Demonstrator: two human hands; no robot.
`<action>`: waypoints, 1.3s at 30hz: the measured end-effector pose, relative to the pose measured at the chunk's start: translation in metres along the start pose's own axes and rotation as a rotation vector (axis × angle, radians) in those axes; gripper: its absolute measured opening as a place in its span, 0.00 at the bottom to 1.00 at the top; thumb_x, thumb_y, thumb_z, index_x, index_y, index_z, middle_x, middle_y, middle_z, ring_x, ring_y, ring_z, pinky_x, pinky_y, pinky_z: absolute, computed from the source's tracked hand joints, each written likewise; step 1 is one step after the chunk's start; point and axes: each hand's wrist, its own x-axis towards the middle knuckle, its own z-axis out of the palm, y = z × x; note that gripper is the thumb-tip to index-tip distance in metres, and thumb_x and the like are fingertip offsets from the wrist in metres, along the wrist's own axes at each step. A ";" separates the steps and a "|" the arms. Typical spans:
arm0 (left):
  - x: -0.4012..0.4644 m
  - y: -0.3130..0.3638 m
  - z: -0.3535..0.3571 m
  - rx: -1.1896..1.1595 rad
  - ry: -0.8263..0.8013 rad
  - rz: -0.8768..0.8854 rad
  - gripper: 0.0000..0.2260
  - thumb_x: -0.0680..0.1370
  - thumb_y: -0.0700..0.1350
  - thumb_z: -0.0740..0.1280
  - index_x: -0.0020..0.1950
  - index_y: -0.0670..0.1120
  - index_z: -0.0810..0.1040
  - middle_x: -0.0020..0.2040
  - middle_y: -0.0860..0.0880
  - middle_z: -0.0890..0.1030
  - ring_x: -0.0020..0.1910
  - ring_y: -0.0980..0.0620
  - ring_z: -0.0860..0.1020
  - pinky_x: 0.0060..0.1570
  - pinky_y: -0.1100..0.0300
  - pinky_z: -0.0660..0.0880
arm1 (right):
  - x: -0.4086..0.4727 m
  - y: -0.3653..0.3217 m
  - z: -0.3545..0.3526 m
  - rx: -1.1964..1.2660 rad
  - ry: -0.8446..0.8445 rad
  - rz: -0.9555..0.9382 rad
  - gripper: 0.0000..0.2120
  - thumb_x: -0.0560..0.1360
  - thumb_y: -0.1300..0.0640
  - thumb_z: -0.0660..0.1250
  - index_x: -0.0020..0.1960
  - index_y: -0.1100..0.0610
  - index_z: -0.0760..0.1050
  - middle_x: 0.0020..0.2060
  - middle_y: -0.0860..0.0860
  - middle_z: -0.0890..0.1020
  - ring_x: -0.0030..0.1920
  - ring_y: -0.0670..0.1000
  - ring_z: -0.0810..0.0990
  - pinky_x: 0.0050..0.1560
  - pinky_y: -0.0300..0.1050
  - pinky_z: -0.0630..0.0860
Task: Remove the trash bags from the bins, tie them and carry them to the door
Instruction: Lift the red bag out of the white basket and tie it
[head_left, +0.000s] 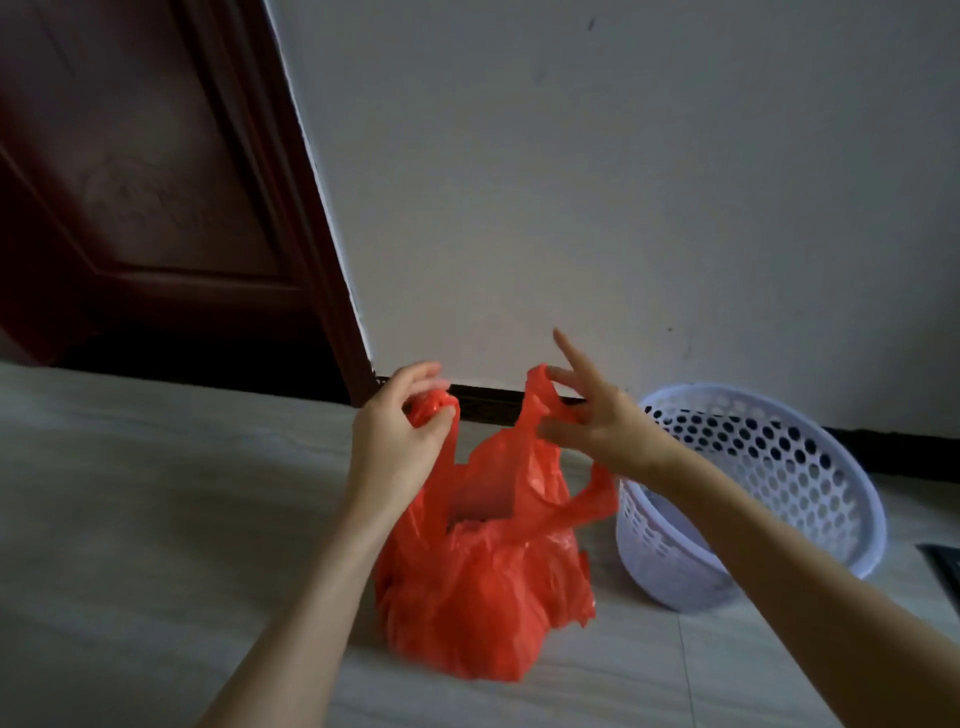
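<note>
The white wall fills most of the view, with a dark baseboard along its foot. Left of the red bag, and further back, stands a dark brown wooden door in its frame. The pale tiled floor lies under everything.

The red plastic trash bag stands on the floor in the middle, out of the bin, close to the wall and not far from the door. Its body is full and crumpled, its mouth is not tied, and its two handles are pulled upward and apart.

Just to the right of the bag, very near it, a white perforated plastic bin sits on the floor, tilted so that its opening faces toward the camera. There is no liner in it; what lies at its bottom I cannot tell.

Above the bag, on its left side, the left hand is closed around the left handle, which is bunched in the fingers. On the right side, the right hand has the right handle hooked over some fingers and pinched loosely, while the other fingers are spread open and point up toward the wall.

At the right edge, beyond the bin, a small dark object lies on the floor; it is cut off.
</note>
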 end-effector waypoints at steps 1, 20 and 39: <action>-0.005 -0.005 0.001 -0.075 -0.066 -0.060 0.19 0.72 0.35 0.69 0.61 0.47 0.74 0.55 0.52 0.79 0.54 0.65 0.76 0.51 0.78 0.67 | -0.007 0.007 0.000 -0.023 -0.065 0.020 0.47 0.72 0.70 0.67 0.73 0.42 0.40 0.64 0.43 0.63 0.38 0.39 0.79 0.43 0.37 0.78; 0.016 -0.091 0.047 0.422 -0.449 -0.340 0.19 0.74 0.54 0.67 0.61 0.48 0.73 0.51 0.42 0.81 0.55 0.42 0.78 0.51 0.54 0.74 | -0.007 0.019 -0.009 -0.260 0.547 -0.116 0.11 0.76 0.57 0.63 0.42 0.66 0.75 0.48 0.52 0.72 0.49 0.48 0.73 0.46 0.29 0.67; -0.048 -0.140 0.036 -0.029 -0.578 -0.216 0.56 0.49 0.65 0.78 0.71 0.50 0.58 0.69 0.50 0.68 0.68 0.57 0.68 0.67 0.58 0.67 | -0.020 0.105 -0.018 -0.067 0.475 0.040 0.60 0.54 0.28 0.69 0.74 0.57 0.51 0.73 0.49 0.56 0.72 0.42 0.57 0.71 0.35 0.59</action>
